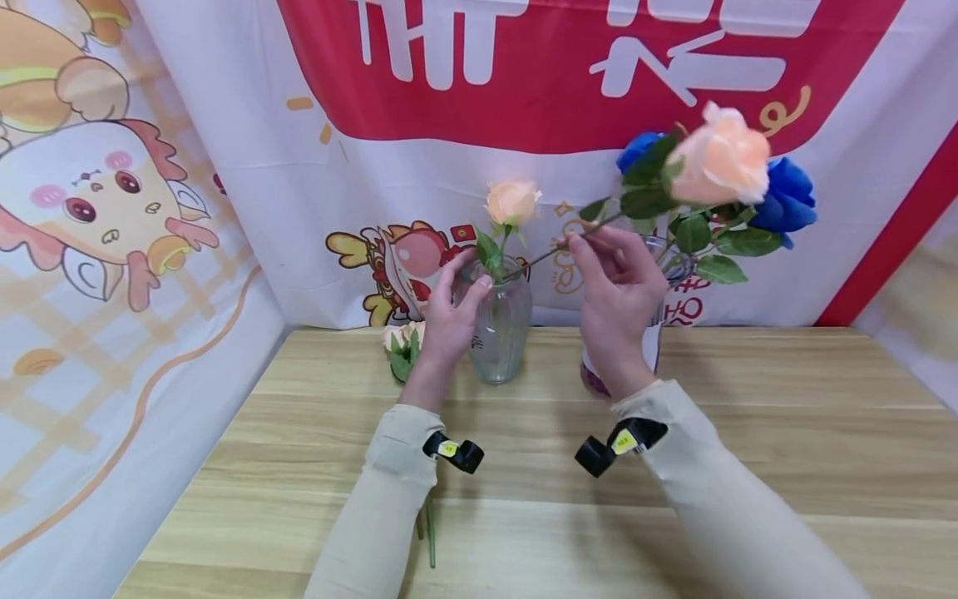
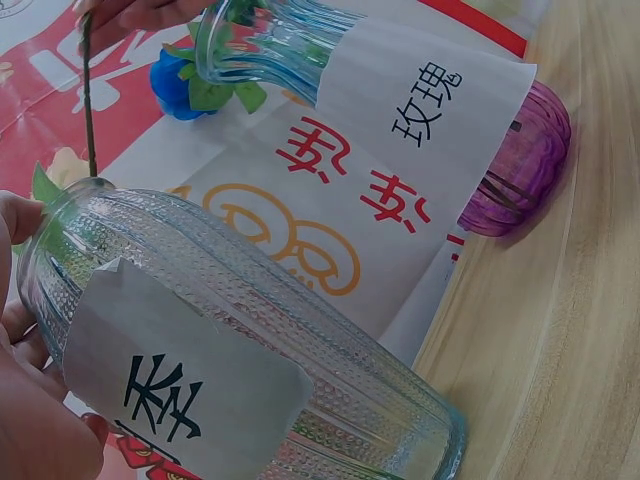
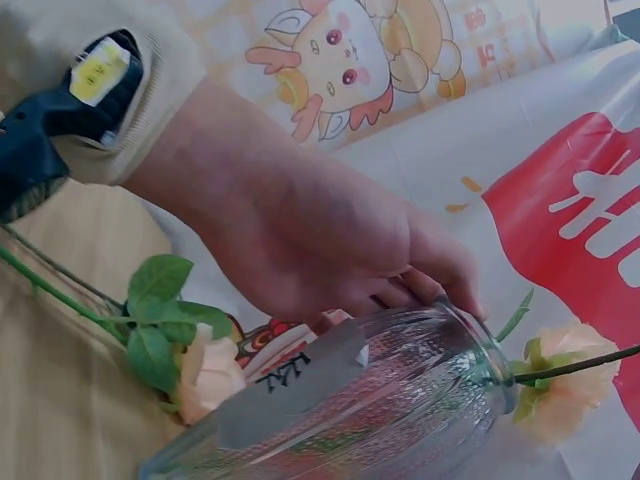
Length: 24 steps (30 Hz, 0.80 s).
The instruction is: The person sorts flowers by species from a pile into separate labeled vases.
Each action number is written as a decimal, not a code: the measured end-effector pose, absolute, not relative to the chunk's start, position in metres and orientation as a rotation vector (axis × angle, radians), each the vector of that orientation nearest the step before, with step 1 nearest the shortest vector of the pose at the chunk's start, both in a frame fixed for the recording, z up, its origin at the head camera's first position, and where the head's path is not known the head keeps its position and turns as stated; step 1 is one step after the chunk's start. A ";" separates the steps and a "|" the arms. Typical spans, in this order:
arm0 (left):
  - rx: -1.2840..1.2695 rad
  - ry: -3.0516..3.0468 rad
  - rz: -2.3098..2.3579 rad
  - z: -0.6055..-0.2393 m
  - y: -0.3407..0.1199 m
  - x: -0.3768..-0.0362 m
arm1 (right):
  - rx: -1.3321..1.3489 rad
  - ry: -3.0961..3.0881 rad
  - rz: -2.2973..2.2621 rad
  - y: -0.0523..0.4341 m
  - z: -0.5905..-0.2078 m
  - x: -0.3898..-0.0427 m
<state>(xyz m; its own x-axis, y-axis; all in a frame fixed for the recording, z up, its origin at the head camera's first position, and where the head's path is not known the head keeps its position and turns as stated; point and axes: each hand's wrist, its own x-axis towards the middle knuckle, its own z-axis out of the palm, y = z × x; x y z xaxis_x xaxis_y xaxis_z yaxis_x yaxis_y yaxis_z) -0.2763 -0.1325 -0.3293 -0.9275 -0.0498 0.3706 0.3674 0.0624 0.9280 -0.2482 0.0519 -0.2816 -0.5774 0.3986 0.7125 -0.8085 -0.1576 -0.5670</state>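
My left hand (image 1: pixel 451 316) grips the neck of a clear ribbed glass vase (image 1: pixel 500 337), thumb and fingers around it near the rim. A white paper label (image 2: pixel 230 380) with black characters is stuck on the vase. One peach rose (image 1: pixel 512 202) rises from its mouth, leaves at the rim. My right hand (image 1: pixel 619 291) pinches the stem of another peach rose (image 1: pixel 718 162). That rose slants, bloom up to the right, and its lower stem (image 2: pixel 90 110) meets the vase mouth in the left wrist view.
Behind my right hand stands a second glass vase with a purple base (image 2: pixel 525 165) and a white label (image 2: pixel 430 110), holding blue roses (image 1: pixel 786 200). A peach rose (image 3: pixel 208 375) lies on the wooden table (image 1: pixel 524 516), left of the clear vase. A printed cloth (image 1: pixel 247 208) hangs behind.
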 end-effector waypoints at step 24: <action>-0.293 -2.035 -1.953 -0.328 -0.131 -0.275 | 0.099 -2.223 1.906 0.039 -0.318 -0.250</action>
